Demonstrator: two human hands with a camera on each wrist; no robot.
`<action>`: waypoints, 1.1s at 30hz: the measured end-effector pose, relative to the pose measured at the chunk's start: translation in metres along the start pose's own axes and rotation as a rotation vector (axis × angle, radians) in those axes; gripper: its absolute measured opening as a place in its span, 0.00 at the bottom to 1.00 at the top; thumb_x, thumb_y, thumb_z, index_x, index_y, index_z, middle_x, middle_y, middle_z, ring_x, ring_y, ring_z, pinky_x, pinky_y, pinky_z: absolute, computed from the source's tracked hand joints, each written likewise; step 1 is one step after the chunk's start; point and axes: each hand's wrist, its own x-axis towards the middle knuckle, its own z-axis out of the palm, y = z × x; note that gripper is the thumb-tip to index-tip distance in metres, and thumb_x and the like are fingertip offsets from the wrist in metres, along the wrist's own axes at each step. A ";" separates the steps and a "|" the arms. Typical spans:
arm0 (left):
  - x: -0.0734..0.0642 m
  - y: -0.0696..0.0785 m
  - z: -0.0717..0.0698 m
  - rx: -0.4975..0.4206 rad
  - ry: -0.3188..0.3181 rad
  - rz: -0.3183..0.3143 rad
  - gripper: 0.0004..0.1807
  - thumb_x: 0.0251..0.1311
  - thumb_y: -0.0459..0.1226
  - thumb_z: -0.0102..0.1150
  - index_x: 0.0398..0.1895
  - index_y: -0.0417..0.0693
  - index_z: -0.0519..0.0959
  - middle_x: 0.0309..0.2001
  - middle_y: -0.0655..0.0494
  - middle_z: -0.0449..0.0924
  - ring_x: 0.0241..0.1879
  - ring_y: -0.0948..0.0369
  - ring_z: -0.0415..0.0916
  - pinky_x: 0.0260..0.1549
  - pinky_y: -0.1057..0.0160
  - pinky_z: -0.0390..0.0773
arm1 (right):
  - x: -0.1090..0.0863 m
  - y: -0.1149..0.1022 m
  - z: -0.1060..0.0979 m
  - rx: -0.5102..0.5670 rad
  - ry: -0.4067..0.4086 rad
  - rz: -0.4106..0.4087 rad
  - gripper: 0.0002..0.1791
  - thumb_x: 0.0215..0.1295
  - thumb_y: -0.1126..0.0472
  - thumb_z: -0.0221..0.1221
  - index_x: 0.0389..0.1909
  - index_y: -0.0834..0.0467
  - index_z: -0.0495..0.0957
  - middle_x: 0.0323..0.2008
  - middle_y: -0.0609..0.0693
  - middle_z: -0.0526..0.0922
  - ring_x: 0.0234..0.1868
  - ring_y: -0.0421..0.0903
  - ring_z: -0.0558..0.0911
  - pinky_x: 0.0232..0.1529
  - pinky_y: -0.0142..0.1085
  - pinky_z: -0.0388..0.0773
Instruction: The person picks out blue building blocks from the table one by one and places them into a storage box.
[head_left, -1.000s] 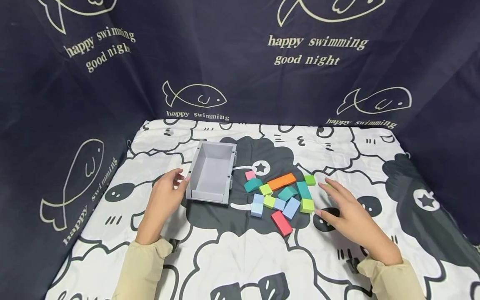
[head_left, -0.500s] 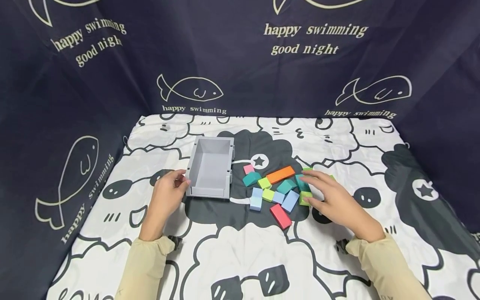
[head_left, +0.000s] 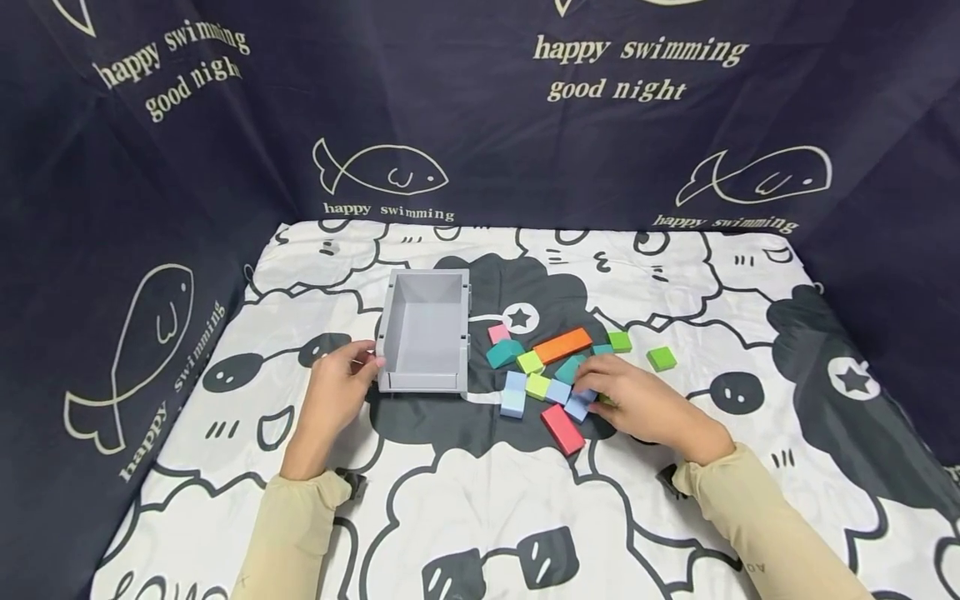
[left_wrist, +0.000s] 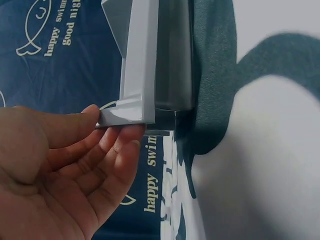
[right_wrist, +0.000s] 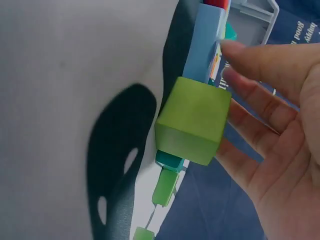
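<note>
In the head view, an open grey plastic box (head_left: 420,382) stands left of centre on the cloth. My left hand (head_left: 339,396) pinches its left wall near the front corner. The left wrist view shows thumb and fingertips on either side of the box's rim (left_wrist: 140,65). My right hand (head_left: 637,406) hovers low over a cluster of coloured toy blocks, its fingertips at a blue block (head_left: 576,407). In the right wrist view, the thumb is right at that blue block (right_wrist: 204,42), fingers loosely bent. A lime block (right_wrist: 192,120) lies beside it, mostly hidden by the hand in the head view.
Around the hand lie a red block (head_left: 562,429), an orange block (head_left: 562,345), a pink block (head_left: 498,333), several teal, lime and light-blue blocks, and a green block (head_left: 662,358) apart on the right. Sheep-patterned cloth (head_left: 487,508) covers the surface; a dark curtain (head_left: 480,108) hangs behind.
My right hand has moved left from beside the blocks to over the blue block, uncovering the green block at the right. My left hand stays on the box wall.
</note>
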 end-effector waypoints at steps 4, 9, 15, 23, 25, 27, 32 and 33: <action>0.001 0.002 0.000 -0.004 0.004 -0.005 0.17 0.66 0.36 0.63 0.54 0.34 0.81 0.37 0.43 0.85 0.39 0.50 0.84 0.40 0.50 0.81 | 0.002 0.001 -0.002 -0.033 -0.011 -0.069 0.16 0.50 0.70 0.73 0.40 0.56 0.86 0.48 0.48 0.81 0.54 0.48 0.76 0.56 0.45 0.76; 0.002 0.003 0.000 -0.029 -0.005 -0.013 0.18 0.67 0.35 0.62 0.55 0.33 0.80 0.37 0.44 0.85 0.36 0.53 0.83 0.37 0.53 0.80 | 0.001 0.003 -0.002 -0.058 -0.024 -0.140 0.18 0.47 0.70 0.74 0.41 0.57 0.86 0.47 0.48 0.81 0.53 0.48 0.77 0.56 0.46 0.76; 0.001 0.003 0.000 -0.030 -0.004 -0.037 0.17 0.66 0.36 0.63 0.54 0.34 0.80 0.35 0.47 0.84 0.33 0.56 0.80 0.34 0.57 0.78 | 0.001 0.005 0.002 -0.035 -0.026 -0.161 0.19 0.48 0.69 0.75 0.42 0.54 0.84 0.46 0.45 0.80 0.48 0.43 0.79 0.50 0.40 0.79; -0.005 0.000 0.002 -0.032 -0.015 -0.049 0.17 0.66 0.36 0.64 0.54 0.35 0.81 0.33 0.50 0.83 0.30 0.58 0.78 0.31 0.61 0.76 | -0.002 0.004 0.007 0.000 -0.035 -0.149 0.18 0.49 0.64 0.76 0.41 0.51 0.84 0.43 0.41 0.80 0.47 0.39 0.78 0.48 0.38 0.78; -0.006 -0.001 0.004 -0.034 -0.019 -0.047 0.17 0.66 0.35 0.64 0.54 0.35 0.81 0.32 0.50 0.83 0.30 0.59 0.77 0.30 0.61 0.75 | -0.004 0.004 0.008 0.007 -0.034 -0.148 0.18 0.49 0.65 0.76 0.41 0.51 0.84 0.43 0.40 0.80 0.47 0.39 0.78 0.48 0.38 0.78; -0.006 -0.001 0.004 -0.038 -0.018 -0.038 0.17 0.66 0.35 0.64 0.54 0.35 0.81 0.32 0.51 0.83 0.29 0.59 0.77 0.30 0.62 0.75 | -0.004 0.004 0.007 0.012 -0.028 -0.143 0.18 0.48 0.65 0.76 0.41 0.51 0.84 0.42 0.40 0.81 0.47 0.39 0.78 0.47 0.38 0.78; -0.006 0.000 0.003 -0.043 -0.011 -0.032 0.17 0.66 0.35 0.63 0.54 0.34 0.81 0.31 0.51 0.82 0.29 0.59 0.77 0.30 0.61 0.75 | -0.001 0.005 0.006 0.015 -0.024 -0.147 0.18 0.48 0.65 0.76 0.41 0.51 0.84 0.41 0.40 0.81 0.45 0.39 0.78 0.46 0.39 0.77; -0.006 0.000 0.003 -0.041 -0.010 -0.034 0.17 0.66 0.35 0.63 0.53 0.34 0.81 0.31 0.51 0.82 0.29 0.59 0.77 0.30 0.61 0.75 | 0.000 0.006 0.005 0.018 -0.024 -0.149 0.18 0.49 0.65 0.76 0.41 0.51 0.84 0.41 0.40 0.81 0.45 0.39 0.78 0.46 0.39 0.77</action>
